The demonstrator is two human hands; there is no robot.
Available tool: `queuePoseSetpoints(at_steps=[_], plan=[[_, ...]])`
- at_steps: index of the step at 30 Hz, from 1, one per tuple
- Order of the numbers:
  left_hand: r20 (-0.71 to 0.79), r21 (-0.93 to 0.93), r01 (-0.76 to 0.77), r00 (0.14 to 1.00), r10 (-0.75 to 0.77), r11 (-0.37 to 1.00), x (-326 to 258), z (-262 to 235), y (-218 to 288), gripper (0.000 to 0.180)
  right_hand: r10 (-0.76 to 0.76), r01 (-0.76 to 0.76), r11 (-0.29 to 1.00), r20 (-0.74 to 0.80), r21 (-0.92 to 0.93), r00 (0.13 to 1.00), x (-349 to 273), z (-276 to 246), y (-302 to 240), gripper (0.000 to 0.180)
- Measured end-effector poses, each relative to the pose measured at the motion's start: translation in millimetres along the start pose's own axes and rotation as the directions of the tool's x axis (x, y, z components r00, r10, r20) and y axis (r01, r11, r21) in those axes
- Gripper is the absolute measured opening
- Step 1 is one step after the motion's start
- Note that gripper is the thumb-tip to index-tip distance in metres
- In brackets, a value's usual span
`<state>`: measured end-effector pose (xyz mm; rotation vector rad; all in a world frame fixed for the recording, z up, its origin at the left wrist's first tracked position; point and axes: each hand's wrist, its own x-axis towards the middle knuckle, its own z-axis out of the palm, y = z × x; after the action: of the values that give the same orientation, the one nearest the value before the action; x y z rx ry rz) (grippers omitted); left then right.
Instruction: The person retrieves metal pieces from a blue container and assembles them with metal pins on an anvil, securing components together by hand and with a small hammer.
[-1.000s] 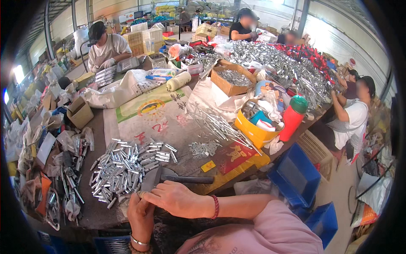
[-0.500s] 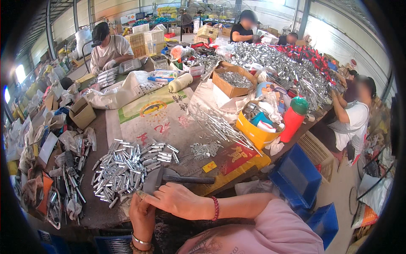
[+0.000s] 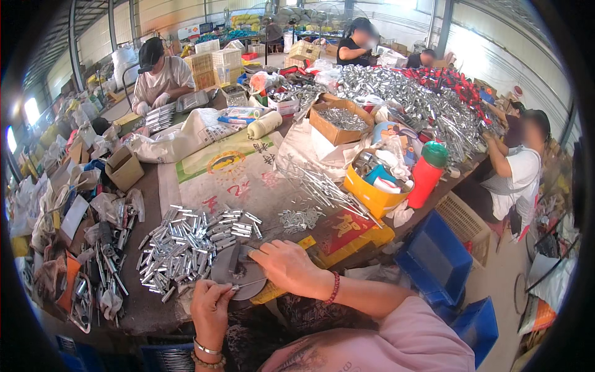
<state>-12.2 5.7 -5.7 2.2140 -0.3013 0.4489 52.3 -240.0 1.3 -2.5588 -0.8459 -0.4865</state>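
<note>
My left hand [image 3: 211, 305] is at the near edge of the table, thumb and fingers pinched on a thin metal rod [image 3: 254, 283]. The rod lies across a round grey metal plate [image 3: 251, 290]. My right hand [image 3: 288, 268] wraps the handle of a hammer, and the dark hammer head [image 3: 233, 258] sits above the plate. My fingers cover most of the handle. Left of the plate spreads a pile of short silver metal tubes [image 3: 180, 248]. Beyond my right hand lies a small heap of little metal parts [image 3: 302, 219].
Long metal rods [image 3: 322, 186] lie near a yellow container [image 3: 370, 193] and a red bottle with a green lid [image 3: 427, 177]. A cardboard box [image 3: 341, 118] holds small parts. Blue crates [image 3: 431, 260] stand at right. Other people work around the table.
My right hand has moved from beside my left hand onto the hammer handle, and the hammer has shifted. The round plate and the rod now show. My left hand has lowered slightly.
</note>
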Motion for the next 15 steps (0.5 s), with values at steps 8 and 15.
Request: queuePoseSetpoints(at_steps=[8, 15], plan=[[-0.024, 0.123, -0.094, 0.995, 0.098, 0.988, -5.8, 1.8, -20.3, 0.018, 0.042, -0.014, 0.957, -0.089, 0.291, 0.995, -4.7, -16.7, -7.1, 0.044], [-0.032, 0.050, -0.085, 0.996, 0.086, 0.995, 7.4, 7.2, -16.6, 0.018, -0.048, 0.053, 0.980, -0.035, 0.192, 0.998, -22.1, -51.2, -17.4, 0.047]])
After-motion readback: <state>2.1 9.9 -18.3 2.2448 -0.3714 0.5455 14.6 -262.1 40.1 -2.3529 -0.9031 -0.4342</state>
